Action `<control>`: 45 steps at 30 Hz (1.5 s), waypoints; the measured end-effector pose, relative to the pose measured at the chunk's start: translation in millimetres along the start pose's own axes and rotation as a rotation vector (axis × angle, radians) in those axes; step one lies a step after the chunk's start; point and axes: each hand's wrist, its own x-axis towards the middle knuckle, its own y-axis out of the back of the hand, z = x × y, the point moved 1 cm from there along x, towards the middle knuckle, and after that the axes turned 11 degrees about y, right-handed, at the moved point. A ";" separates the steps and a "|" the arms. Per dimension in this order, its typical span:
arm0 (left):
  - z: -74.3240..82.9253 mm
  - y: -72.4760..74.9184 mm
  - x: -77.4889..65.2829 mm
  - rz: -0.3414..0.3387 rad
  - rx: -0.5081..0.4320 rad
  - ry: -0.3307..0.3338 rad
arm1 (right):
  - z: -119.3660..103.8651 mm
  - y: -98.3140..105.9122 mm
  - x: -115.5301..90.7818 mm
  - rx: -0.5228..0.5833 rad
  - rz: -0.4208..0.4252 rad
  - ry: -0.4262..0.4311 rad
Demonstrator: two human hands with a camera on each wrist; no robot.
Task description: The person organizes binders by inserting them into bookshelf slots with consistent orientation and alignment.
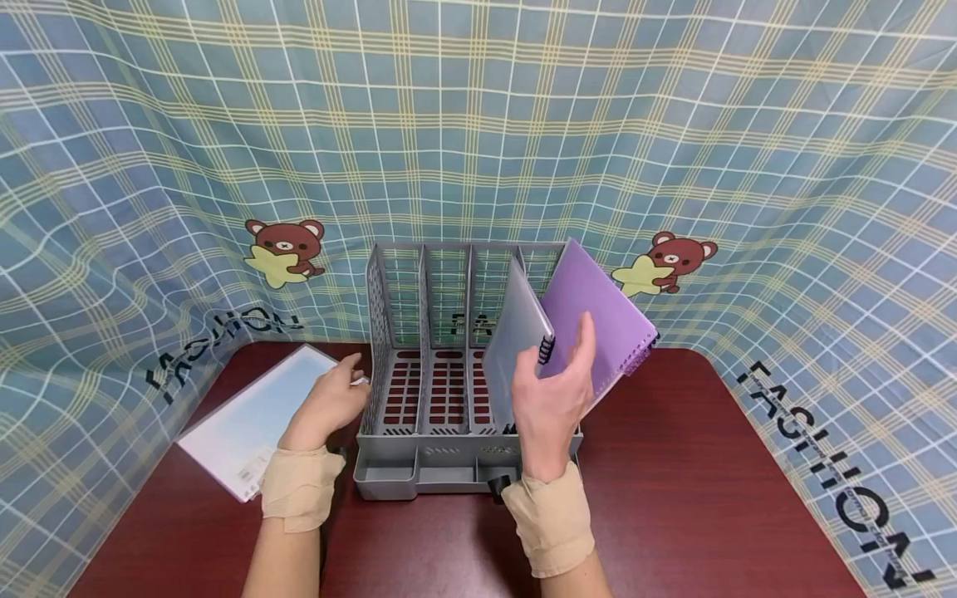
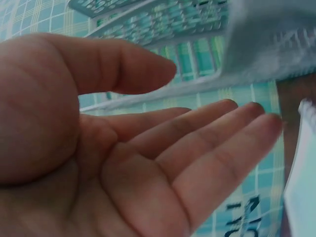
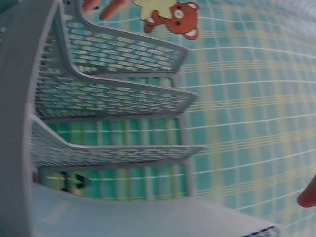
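My left hand (image 1: 329,405) is just left of a grey desk file organizer (image 1: 471,448), over the inner edge of a pale blue and white notebook (image 1: 262,415) lying on the table. Its palm shows empty in the left wrist view, thumb apart from the extended fingers. A spiral notebook with a translucent cover (image 1: 516,345) stands tilted in the organizer. Beside it, in the rightmost slot, leans a purple spiral notebook (image 1: 598,311), its upper corner sticking out. My right hand (image 1: 553,399) is in front of these two notebooks, thumb and forefinger spread apart and pointing up.
The organizer's left slots, split by perforated dividers (image 3: 118,98), hold nothing. Low trays (image 1: 385,473) run along its front, with a small black object (image 1: 498,488) near the right wrist. A plaid curtain (image 1: 478,124) surrounds the dark red table (image 1: 673,498).
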 end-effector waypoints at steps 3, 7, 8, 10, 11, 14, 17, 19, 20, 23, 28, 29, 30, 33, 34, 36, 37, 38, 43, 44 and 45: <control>-10.2 10.0 -8.2 0.057 0.046 -0.002 | -29.3 10.5 3.3 0.073 0.054 0.057; -23.9 19.5 -16.7 0.129 0.070 -0.016 | -60.4 18.2 4.8 0.277 0.162 0.189; -26.2 21.0 -18.6 0.145 0.070 -0.023 | -63.2 16.9 4.0 0.320 0.180 0.229; -30.2 23.0 -21.1 0.169 0.068 -0.032 | -68.4 12.9 1.3 0.391 0.185 0.293; -32.0 23.7 -21.6 0.181 0.072 -0.034 | -70.5 10.0 -0.2 0.415 0.171 0.318; -37.4 25.3 -21.6 0.235 0.098 -0.039 | -75.9 -0.6 -5.9 0.426 0.093 0.381; -45.8 27.4 -21.2 0.284 0.119 -0.060 | -74.5 -15.1 -15.9 0.409 -0.018 0.429; -52.7 29.6 -21.0 0.298 0.129 -0.081 | -68.7 -26.7 -25.2 0.402 -0.100 0.443; -56.6 30.7 -20.8 0.296 0.133 -0.087 | -64.7 -32.7 -30.6 0.392 -0.146 0.442; -70.5 34.2 -19.3 0.258 0.150 -0.071 | -52.9 -49.3 -46.7 0.373 -0.298 0.421; -94.6 36.9 -15.5 0.186 0.217 -0.006 | -48.3 -70.3 -72.1 0.373 -0.541 0.399; -98.9 36.6 -15.4 0.174 0.243 0.005 | -49.8 -74.0 -77.7 0.376 -0.582 0.400; -103.2 36.1 -15.5 0.158 0.261 0.017 | -52.0 -77.9 -83.6 0.375 -0.622 0.406; -109.1 35.7 -11.5 0.125 0.302 0.036 | -59.9 -91.0 -96.3 0.329 -0.728 0.450; -111.3 35.3 -11.2 0.115 0.309 0.042 | -62.3 -95.2 -101.0 0.317 -0.758 0.465; -117.9 34.4 -11.4 0.087 0.311 0.063 | -66.0 -102.3 -111.0 0.296 -0.814 0.501; -122.1 34.0 -12.4 0.073 0.314 0.076 | -67.1 -105.1 -116.0 0.290 -0.839 0.517; -126.9 33.7 -14.2 0.058 0.318 0.089 | -67.9 -107.7 -120.9 0.291 -0.860 0.530; -153.3 36.4 -27.0 -0.005 0.324 0.112 | -69.9 -117.6 -141.3 0.301 -0.955 0.538; -157.5 37.4 -29.4 -0.014 0.310 0.105 | -70.3 -119.6 -144.7 0.298 -0.972 0.536; -161.0 38.4 -31.4 -0.020 0.294 0.094 | -70.7 -121.6 -148.0 0.294 -0.992 0.536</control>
